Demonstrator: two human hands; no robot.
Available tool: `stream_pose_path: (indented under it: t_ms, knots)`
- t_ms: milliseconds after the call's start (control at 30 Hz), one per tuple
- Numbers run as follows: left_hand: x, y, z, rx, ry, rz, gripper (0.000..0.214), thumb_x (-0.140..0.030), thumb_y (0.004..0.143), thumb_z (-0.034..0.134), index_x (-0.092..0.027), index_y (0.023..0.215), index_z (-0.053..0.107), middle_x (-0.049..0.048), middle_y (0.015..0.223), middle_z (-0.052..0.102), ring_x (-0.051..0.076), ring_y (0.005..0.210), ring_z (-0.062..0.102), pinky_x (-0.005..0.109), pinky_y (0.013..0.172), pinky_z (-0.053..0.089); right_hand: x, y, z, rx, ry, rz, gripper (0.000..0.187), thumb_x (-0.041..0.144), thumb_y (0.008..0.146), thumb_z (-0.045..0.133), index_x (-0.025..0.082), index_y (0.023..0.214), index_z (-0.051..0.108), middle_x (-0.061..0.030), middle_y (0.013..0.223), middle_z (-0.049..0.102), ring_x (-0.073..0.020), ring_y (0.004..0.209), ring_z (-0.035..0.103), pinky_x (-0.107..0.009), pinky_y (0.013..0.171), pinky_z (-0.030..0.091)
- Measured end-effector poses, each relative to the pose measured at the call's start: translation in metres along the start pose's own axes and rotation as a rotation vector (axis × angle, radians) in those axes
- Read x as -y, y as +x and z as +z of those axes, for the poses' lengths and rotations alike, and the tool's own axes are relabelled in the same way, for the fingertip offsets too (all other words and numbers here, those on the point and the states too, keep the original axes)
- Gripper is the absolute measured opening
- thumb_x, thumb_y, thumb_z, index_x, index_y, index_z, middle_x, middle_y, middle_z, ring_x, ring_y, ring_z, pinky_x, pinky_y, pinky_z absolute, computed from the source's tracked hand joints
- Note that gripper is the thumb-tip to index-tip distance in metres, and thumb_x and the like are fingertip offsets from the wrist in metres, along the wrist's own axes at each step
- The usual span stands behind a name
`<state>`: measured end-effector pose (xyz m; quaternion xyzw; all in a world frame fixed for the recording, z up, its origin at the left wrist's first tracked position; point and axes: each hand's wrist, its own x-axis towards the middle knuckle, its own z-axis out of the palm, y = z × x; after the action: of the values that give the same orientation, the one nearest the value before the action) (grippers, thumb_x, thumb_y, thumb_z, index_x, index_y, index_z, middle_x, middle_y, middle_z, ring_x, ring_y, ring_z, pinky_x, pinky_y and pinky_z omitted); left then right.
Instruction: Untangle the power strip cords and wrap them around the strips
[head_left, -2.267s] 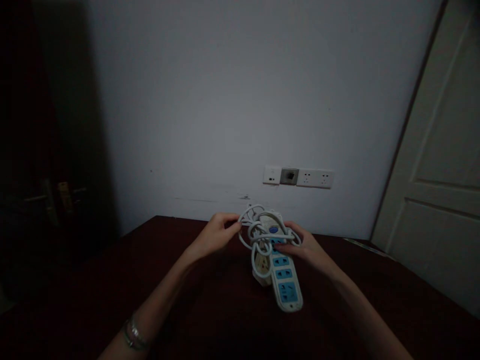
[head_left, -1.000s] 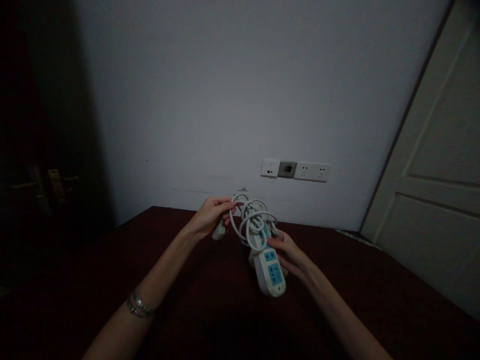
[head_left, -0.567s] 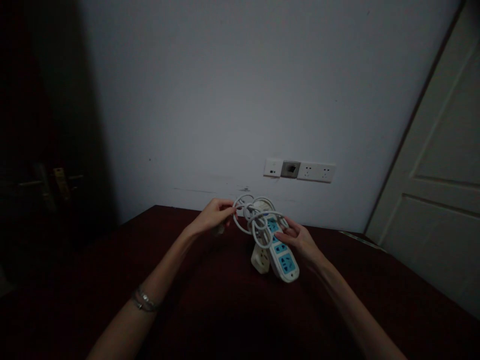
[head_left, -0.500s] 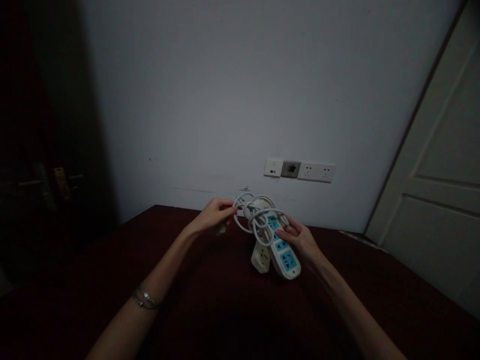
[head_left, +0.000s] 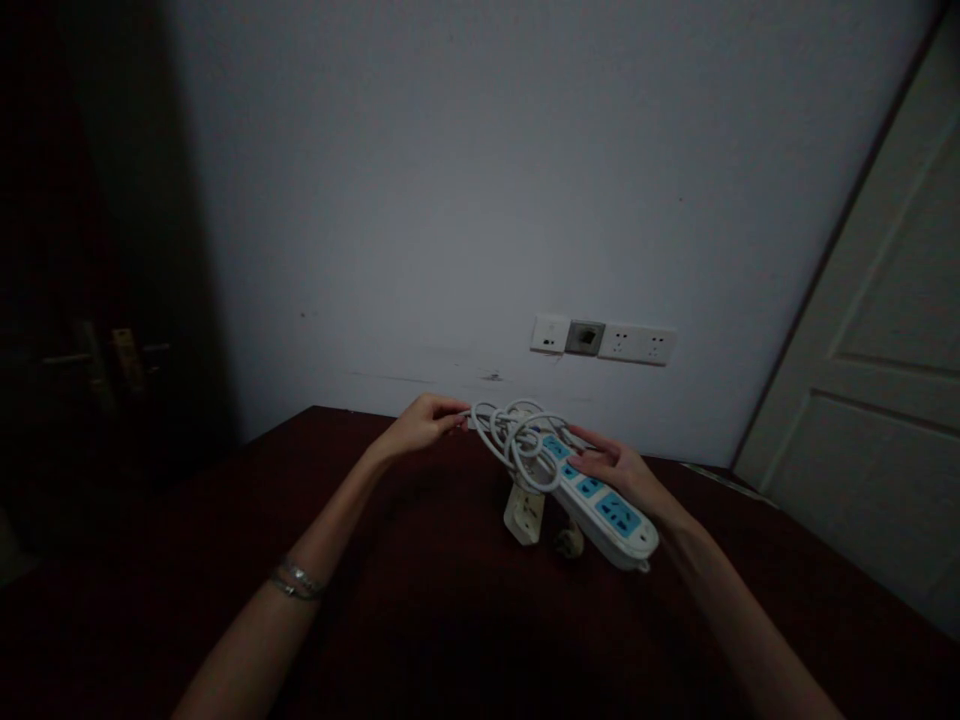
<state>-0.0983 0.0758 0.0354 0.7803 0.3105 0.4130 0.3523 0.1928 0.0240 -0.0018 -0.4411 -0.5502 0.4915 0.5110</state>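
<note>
My right hand [head_left: 616, 470] grips a white power strip [head_left: 592, 500] with blue sockets, its fingers around the far half. The strip is tilted, its near end toward the lower right. A tangled white cable [head_left: 517, 440] lies in loops over the strip's far end. My left hand [head_left: 424, 425] pinches the cable at the left of the loops. Below the tangle is a second, smaller off-white socket block [head_left: 525, 515]. A round plug [head_left: 570, 542] shows beside the strip's lower left edge; its details are dark.
The dark red table [head_left: 390, 600] meets a pale wall [head_left: 412, 200]. Wall sockets [head_left: 637, 344] and a grey wall plate [head_left: 585, 338] sit above the table's back edge. A white panelled door [head_left: 885, 400] is at right, and a dark door with a handle [head_left: 127, 360] at left.
The power strip has swung its near end to the right and my right hand has moved slightly right with it. The plug has come into view. The cable loops have shifted.
</note>
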Motion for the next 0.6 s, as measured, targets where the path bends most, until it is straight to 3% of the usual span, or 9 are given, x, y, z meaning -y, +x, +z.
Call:
stream_pose_path:
  t_ms: [67,167,300,400,500,600]
  knots:
    - [0.003,0.001,0.002,-0.026,-0.006,-0.005,0.020,-0.025,0.071,0.059,-0.014,0.084,0.068,0.0035,0.071,0.063,0.009,0.060,0.048,0.019,0.054,0.036,0.003,-0.002,0.006,-0.023,0.013,-0.001,0.081,0.027,0.058,0.077,0.014,0.131,0.044,-0.0068,0.079,0.072,-0.0179,0.057,0.064,-0.028,0.053,0.049]
    - [0.006,0.000,0.004,0.037,-0.177,-0.061,0.031,-0.026,0.067,0.061,-0.012,0.095,0.065,0.0039,0.069,0.062,0.010,0.058,0.049,0.020,0.053,0.036,0.003,-0.002,0.013,-0.090,0.088,-0.051,0.084,0.027,0.055,0.078,0.017,0.131,0.044,-0.0074,0.089,0.071,-0.0205,0.068,0.066,-0.030,0.060,0.051]
    - [0.007,0.000,0.010,0.060,-0.429,-0.085,0.044,-0.045,0.075,0.050,-0.010,0.100,0.060,0.0065,0.067,0.061,0.010,0.051,0.047,0.022,0.050,0.037,-0.001,-0.001,0.015,-0.119,0.151,-0.135,0.085,0.027,0.055,0.078,0.020,0.132,0.042,-0.0082,0.098,0.069,-0.0243,0.084,0.065,-0.033,0.068,0.052]
    - [0.001,0.002,0.017,-0.052,-0.291,-0.105,0.047,-0.054,0.074,0.051,-0.011,0.091,0.061,0.0023,0.058,0.057,0.008,0.046,0.043,0.019,0.045,0.032,-0.004,-0.002,0.014,-0.071,0.185,-0.176,0.086,0.025,0.056,0.078,0.024,0.133,0.038,-0.0079,0.103,0.067,-0.0243,0.088,0.064,-0.032,0.070,0.051]
    - [-0.007,0.003,0.025,-0.173,-0.126,-0.105,0.041,-0.051,0.069,0.060,-0.011,0.077,0.060,-0.0010,0.056,0.052,0.006,0.045,0.040,0.018,0.042,0.028,-0.008,-0.002,0.016,-0.020,0.211,-0.172,0.083,0.021,0.057,0.078,0.027,0.131,0.040,-0.0077,0.113,0.063,-0.0230,0.090,0.064,-0.031,0.072,0.051]
    - [-0.014,0.002,0.030,-0.208,-0.201,-0.082,0.038,-0.051,0.074,0.053,-0.013,0.076,0.055,-0.0008,0.059,0.053,0.007,0.048,0.043,0.017,0.042,0.028,-0.016,0.000,0.022,0.019,0.259,-0.127,0.078,0.020,0.059,0.076,0.026,0.128,0.042,-0.0079,0.117,0.061,-0.0230,0.092,0.063,-0.032,0.076,0.050]
